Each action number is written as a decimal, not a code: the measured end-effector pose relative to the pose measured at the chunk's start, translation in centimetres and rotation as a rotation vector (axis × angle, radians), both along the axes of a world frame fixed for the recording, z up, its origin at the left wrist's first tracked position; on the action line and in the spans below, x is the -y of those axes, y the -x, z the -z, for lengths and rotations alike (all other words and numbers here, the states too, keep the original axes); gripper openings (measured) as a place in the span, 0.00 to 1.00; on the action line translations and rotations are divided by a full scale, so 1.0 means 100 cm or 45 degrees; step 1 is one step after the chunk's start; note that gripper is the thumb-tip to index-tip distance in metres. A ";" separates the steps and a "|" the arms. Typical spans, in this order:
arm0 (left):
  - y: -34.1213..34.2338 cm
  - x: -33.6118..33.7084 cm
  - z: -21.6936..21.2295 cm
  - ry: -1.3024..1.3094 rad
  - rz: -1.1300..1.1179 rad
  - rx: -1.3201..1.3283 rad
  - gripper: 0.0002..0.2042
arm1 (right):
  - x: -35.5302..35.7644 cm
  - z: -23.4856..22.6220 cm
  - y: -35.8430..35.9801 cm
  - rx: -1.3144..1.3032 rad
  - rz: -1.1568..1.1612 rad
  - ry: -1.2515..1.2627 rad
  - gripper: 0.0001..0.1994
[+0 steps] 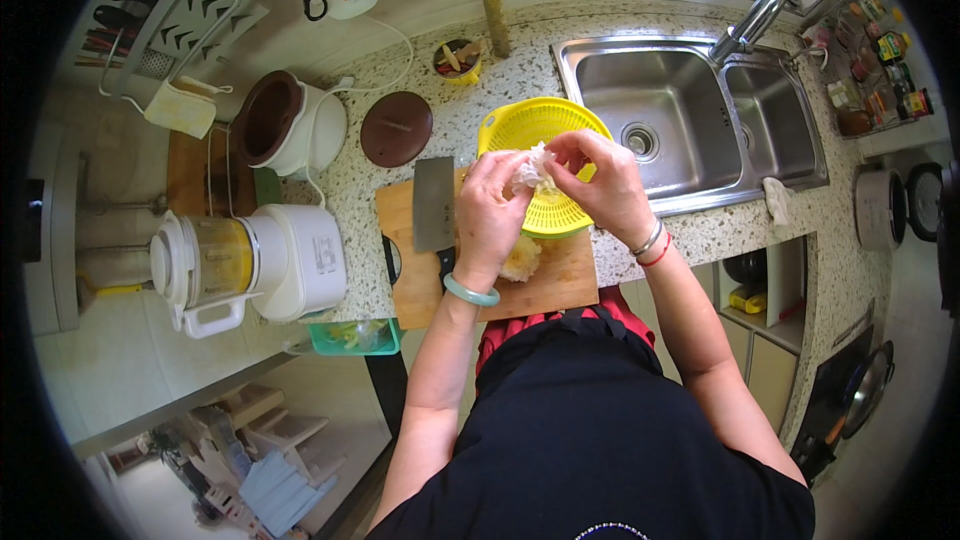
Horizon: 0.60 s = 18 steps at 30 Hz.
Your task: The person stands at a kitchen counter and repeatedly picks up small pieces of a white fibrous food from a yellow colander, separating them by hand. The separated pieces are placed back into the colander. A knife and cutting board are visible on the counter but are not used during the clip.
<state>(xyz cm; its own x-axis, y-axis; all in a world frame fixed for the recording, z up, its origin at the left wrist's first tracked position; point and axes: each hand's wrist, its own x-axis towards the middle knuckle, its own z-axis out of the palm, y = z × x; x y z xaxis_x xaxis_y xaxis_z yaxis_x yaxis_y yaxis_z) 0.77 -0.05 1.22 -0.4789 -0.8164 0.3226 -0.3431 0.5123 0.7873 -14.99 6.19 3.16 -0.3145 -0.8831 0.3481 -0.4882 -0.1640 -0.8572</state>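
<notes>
Between both hands is a frilly, whitish piece of white fungus (531, 172), held above a yellow colander (503, 127). My left hand (490, 205) pinches it from the left, with a pale green bangle on that wrist. From the other side, the fingers of my right hand (607, 185) are closed on it. Below the hands, a larger yellowish, ruffled clump of white fungus (520, 259) rests on a wooden cutting board (425, 295). A cleaver (433, 205) with a black handle lies on the board's left side, its handle partly behind my left wrist.
To the right is a double steel sink (655, 90) with a tap (752, 20). A white blender (300, 260), a white pot with brown lining (310, 125) and its brown lid (397, 129) stand left. A green bin (355, 338) hangs at the counter's front edge.
</notes>
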 end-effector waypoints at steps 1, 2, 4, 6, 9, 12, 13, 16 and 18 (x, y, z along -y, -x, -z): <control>0.000 0.000 -0.001 0.042 -0.002 0.025 0.15 | 0.001 0.002 0.000 -0.039 0.004 0.012 0.06; 0.001 0.000 -0.002 0.084 -0.004 0.050 0.15 | 0.001 0.004 0.000 -0.079 0.007 0.024 0.06; 0.001 -0.001 -0.004 0.095 -0.011 0.047 0.15 | 0.002 0.005 0.000 -0.161 0.014 0.018 0.06; 0.000 -0.001 -0.003 0.043 -0.007 0.018 0.15 | 0.002 0.008 0.000 -0.217 0.021 0.025 0.06; -0.001 -0.001 0.003 -0.139 0.011 -0.067 0.15 | 0.002 0.012 0.000 -0.231 0.031 0.034 0.06; -0.002 -0.002 0.003 -0.305 0.022 -0.137 0.14 | 0.001 0.012 -0.001 -0.174 0.072 0.001 0.06; -0.002 -0.002 0.002 -0.334 0.029 -0.151 0.14 | 0.001 0.015 -0.001 -0.152 0.110 -0.008 0.05; -0.004 -0.002 0.001 -0.442 0.058 -0.215 0.13 | -0.001 0.017 0.001 0.003 0.150 -0.023 0.05; -0.005 0.000 0.004 -0.599 0.086 -0.320 0.13 | -0.002 0.016 0.003 0.089 0.163 -0.025 0.04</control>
<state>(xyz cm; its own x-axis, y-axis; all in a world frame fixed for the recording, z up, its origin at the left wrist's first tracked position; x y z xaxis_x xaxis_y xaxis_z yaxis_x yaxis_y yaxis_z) 1.31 -0.02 0.83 -0.4905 -0.8705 0.0411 -0.0930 0.0992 0.9907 -15.25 6.44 1.57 -0.4480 -0.8405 0.3047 -0.4430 -0.0873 -0.8922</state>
